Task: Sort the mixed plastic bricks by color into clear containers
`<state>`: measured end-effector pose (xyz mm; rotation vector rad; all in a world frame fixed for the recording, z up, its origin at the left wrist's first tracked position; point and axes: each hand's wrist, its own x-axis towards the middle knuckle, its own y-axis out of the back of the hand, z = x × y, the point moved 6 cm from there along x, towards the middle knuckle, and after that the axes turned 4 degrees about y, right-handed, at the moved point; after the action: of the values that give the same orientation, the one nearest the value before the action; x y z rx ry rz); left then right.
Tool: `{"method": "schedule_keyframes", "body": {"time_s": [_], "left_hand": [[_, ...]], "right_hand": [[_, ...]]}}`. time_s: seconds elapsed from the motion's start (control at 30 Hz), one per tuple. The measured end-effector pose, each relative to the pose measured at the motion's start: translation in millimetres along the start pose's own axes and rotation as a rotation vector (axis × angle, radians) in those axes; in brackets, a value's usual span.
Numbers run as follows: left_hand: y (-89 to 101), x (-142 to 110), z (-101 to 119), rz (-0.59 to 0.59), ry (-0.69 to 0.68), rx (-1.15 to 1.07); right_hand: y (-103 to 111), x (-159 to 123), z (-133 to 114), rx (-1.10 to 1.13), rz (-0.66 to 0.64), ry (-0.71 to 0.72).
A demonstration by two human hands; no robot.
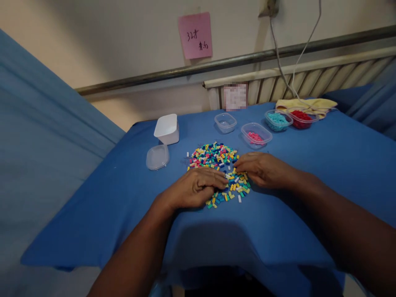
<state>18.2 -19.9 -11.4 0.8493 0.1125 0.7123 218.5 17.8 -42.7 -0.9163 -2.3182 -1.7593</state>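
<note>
A pile of small, brick-shaped plastic pieces (213, 154) in yellow, white, pink, green and blue lies on the blue cloth. My left hand (196, 187) rests low over the near left part of the pile, its fingers stretched out across the pieces. On the opposite side, my right hand (264, 170) touches the pile's right edge with extended fingers. Its thumb sits lower, apart from the fingertips. Between the hands is a looser spread of pieces (236, 183), mostly yellow, green and white. Whatever lies beneath my fingers is hidden.
Behind the pile stand a clear tub (225, 123), a tub with pink pieces (256, 135), one with turquoise pieces (278, 120) and one with red pieces (301, 119). A white container (167, 129) and a clear lid (157, 157) are at left. A yellow cloth (321, 104) lies behind.
</note>
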Motion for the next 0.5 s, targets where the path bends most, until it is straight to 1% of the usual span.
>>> {"method": "schedule_keyframes", "body": {"time_s": [0.1,0.17,0.23,0.3,0.33,0.4,0.43,0.5], "left_hand": [[-3.3,-0.3,0.1,-0.012,0.000,0.092],[-4.1,0.1,2.3,-0.023,-0.019,0.063],[1.4,0.0,4.6,0.020,-0.035,0.011],[10.9,-1.6,4.4,0.094,-0.021,0.000],[15.1,-2.9,3.0,0.123,0.001,0.017],[17.2,-5.8,-1.8,0.123,0.072,0.104],[14.6,-7.2,-5.0,0.099,0.115,0.165],[3.0,-9.1,-11.4,0.022,0.189,0.276]], "right_hand": [[3.1,-1.7,1.5,-0.015,0.017,-0.017],[1.7,-1.7,2.5,-0.017,0.010,-0.032],[1.6,-2.3,5.4,-0.022,0.026,-0.052],[3.9,-4.5,11.8,-0.037,0.078,-0.098],[4.7,-6.0,15.6,-0.046,0.105,-0.126],[3.4,-8.6,21.6,-0.055,0.138,-0.162],[0.9,-9.4,23.1,-0.055,0.139,-0.170],[-6.6,-9.7,23.0,-0.042,0.127,-0.178]]}}
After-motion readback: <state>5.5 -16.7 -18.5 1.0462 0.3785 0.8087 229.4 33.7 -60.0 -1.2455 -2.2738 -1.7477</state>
